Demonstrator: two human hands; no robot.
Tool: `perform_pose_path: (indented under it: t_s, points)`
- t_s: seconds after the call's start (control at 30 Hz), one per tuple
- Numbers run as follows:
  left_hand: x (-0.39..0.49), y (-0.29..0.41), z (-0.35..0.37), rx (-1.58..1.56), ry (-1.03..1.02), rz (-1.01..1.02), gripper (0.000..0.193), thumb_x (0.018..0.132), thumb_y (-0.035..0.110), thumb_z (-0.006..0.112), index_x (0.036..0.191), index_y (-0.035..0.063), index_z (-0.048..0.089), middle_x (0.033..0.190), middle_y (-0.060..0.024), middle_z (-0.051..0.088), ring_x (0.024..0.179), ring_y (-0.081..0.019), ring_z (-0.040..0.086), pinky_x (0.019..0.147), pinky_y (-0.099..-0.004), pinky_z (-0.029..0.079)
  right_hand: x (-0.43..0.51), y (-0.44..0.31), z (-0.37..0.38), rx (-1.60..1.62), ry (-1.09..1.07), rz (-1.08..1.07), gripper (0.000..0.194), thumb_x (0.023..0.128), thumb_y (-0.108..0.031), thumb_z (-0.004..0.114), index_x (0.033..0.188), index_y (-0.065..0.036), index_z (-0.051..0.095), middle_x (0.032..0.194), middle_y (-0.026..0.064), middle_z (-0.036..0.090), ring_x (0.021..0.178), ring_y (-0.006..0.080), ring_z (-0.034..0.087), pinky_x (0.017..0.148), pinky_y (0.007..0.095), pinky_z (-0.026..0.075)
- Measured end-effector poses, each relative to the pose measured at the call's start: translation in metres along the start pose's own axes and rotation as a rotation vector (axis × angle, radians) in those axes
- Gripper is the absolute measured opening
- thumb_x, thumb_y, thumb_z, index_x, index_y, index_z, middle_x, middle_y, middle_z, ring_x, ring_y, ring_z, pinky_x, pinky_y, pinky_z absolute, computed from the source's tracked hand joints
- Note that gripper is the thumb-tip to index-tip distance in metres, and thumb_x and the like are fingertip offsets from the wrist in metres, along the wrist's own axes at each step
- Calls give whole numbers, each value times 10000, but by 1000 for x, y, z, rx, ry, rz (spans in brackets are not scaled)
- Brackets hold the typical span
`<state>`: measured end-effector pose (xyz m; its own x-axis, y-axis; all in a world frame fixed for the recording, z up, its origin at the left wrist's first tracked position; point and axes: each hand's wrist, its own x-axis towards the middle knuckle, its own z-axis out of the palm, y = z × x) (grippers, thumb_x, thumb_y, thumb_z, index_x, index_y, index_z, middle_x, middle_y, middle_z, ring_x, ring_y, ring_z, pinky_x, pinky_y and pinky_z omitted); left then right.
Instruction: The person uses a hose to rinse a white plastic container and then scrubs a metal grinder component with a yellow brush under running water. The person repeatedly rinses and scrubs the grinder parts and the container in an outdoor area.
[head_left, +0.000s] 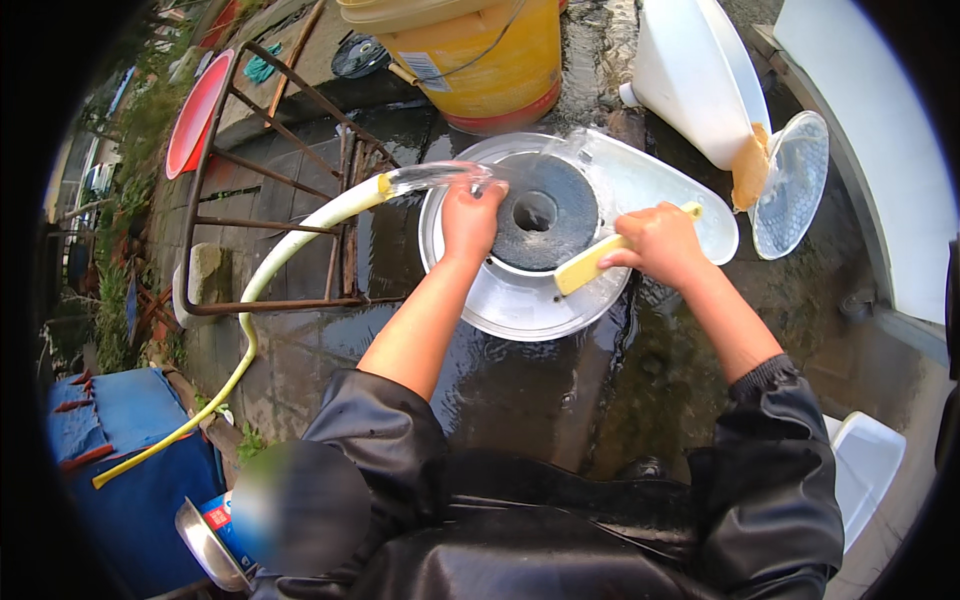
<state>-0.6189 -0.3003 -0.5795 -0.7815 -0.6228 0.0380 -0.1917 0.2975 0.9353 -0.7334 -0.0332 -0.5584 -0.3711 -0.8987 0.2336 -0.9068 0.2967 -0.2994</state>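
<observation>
A round metal housing (517, 311) with a dark grindstone-like disc (544, 225) and a central hole lies on the wet ground before me. From the left, a pale yellow hose (322, 217) pours water over it. My left hand (472, 210) is at the disc's left edge, in the water stream; its fingertips are blurred by water, so whether it grips anything is unclear. My right hand (656, 244) is closed around the handle of a yellow plastic brush (589, 266), whose broad end lies over the housing's right rim. A translucent spout-like part (697, 210) extends from the housing to the right.
A rusty metal frame (262, 306) stands at left, near a red basin (199, 112). Beyond the housing is a yellow bucket (495, 67). A white plastic hopper (686, 82) and a translucent lid (791, 187) are at right. Water covers the dark ground.
</observation>
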Motion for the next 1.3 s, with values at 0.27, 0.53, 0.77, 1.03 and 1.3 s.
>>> perform_pose_path:
  t_s: [0.27,0.53,0.77,1.03,1.3]
  points:
    - [-2,4,2,64,22,-34,296,791,165,695,1023,-13,646,955,-113,659,904,-201,615,828,-300,457,-12,-36,5,-18,-9,63,546,714,-596,657,638,-73,520,583,90,569,552,309,584,553,408,465]
    - [3,-12,7,-170,-4,-71,261,800,78,645,1049,26,586,919,-52,636,874,-142,585,827,-274,445,-6,-78,17,-191,7,337,520,685,-592,692,655,-87,571,582,64,599,526,256,613,493,374,478]
    - [6,-9,0,-651,-191,-286,357,829,28,624,1181,34,565,996,-35,629,939,-132,584,867,-267,453,-8,-105,12,-330,-141,579,530,719,-607,666,657,-88,575,565,78,600,501,281,606,468,389,459]
    - [17,-19,-9,-880,-349,-410,393,827,26,611,1214,43,545,1049,-64,620,1003,-173,599,873,-299,484,5,-137,24,-356,1,537,525,728,-597,669,641,-92,554,574,80,591,511,294,607,458,407,456]
    - [25,-21,-3,-938,-374,-439,375,771,-9,605,1138,51,558,1032,-64,609,991,-188,591,894,-308,483,20,-161,15,-218,-259,797,590,834,-645,531,793,-58,569,710,168,643,719,384,637,615,477,473]
